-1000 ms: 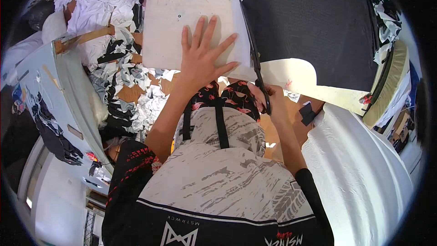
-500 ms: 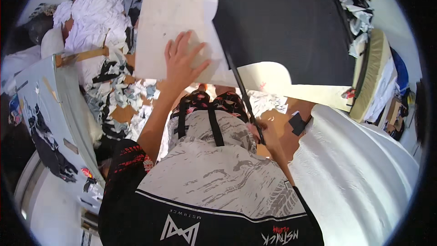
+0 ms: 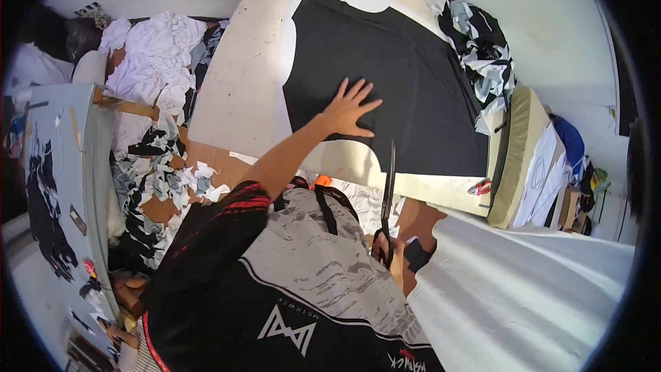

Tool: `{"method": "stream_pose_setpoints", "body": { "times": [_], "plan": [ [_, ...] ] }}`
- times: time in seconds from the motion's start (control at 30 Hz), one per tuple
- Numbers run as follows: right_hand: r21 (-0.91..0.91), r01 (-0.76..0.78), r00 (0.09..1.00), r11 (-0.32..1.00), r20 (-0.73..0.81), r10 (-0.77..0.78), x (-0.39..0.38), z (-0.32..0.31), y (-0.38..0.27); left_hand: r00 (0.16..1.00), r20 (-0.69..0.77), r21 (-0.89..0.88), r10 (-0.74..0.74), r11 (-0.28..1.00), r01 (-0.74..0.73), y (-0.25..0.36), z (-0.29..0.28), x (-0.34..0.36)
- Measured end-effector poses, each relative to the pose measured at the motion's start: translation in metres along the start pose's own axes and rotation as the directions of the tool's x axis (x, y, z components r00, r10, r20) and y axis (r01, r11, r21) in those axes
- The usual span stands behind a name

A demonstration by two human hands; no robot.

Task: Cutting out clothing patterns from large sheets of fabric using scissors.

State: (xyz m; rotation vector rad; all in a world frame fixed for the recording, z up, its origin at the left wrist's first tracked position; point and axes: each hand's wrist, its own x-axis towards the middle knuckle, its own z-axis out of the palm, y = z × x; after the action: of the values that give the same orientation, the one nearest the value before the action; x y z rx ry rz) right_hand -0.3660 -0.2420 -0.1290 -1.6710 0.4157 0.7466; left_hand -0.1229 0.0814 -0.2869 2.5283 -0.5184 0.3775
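Black fabric [image 3: 385,89] pressed flat on the worktop [image 3: 241,89].
The left hand [image 3: 348,109] is laid on the fabric's near edge, fingers [image 3: 358,91] spread wide, nothing gripped. Long scissors [image 3: 389,186] are held just below that edge, right hand [image 3: 392,258] closed around the handles.

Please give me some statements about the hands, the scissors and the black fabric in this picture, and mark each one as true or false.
1. The left hand lies flat with spread fingers on the black fabric. True.
2. The right hand holds long scissors. True.
3. The black fabric lies on the floor. False: it lies on a light cutting table.
4. The scissors' blades point toward the person. False: they point away, toward the table.
5. Fabric scraps lie left of the table. True.
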Motion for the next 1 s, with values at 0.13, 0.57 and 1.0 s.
{"method": "stream_pose_setpoints", "body": {
  "times": [0.13, 0.57, 1.0],
  "plan": [
    [-0.067, 0.055, 0.995, 0.996, -0.08, -0.06, -0.037, 0.002, -0.006, 0.992, 0.075, 0.045, -0.101, 0.994, 0.098, 0.035, 0.019, 0.019],
    [0.056, -0.199, 0.971, 0.978, -0.126, 0.205, -0.007, -0.081, 0.048, 0.943, -0.306, -0.073, -0.13, 0.991, 0.113, 0.114, 0.033, 0.053],
    [0.045, -0.2, 0.952, 0.979, 0.245, 0.184, 0.113, -0.052, 0.066, 0.994, 0.106, 0.046, -0.028, 0.999, 0.023, 0.053, 0.053, -0.045]
  ]
}}
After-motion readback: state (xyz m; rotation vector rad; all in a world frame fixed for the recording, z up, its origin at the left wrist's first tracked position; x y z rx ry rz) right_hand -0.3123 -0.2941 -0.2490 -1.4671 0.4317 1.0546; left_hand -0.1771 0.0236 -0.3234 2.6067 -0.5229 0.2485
